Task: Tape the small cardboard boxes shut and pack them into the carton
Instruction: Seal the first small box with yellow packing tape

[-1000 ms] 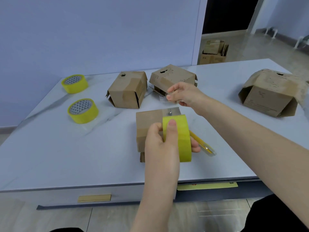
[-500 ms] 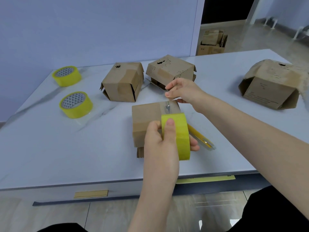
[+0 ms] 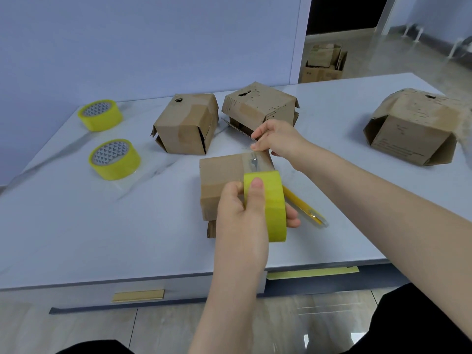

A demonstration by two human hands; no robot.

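Head view: the left hand [image 3: 238, 215] grips the tape roll [image 3: 272, 203], the right hand [image 3: 277, 139] pinches the end of the strip [image 3: 255, 160] beyond the box [image 3: 219, 172]; pulled taut, it should land flat.

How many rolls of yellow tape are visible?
3: far roll on the table at left, nearer roll before it, held roll in the left hand above the nearest box.

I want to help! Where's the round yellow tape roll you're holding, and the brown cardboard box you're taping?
Round yellow tape roll [image 3: 273, 208]: head view, outer band.
Small brown cardboard box [image 3: 219, 171]: head view, top face.
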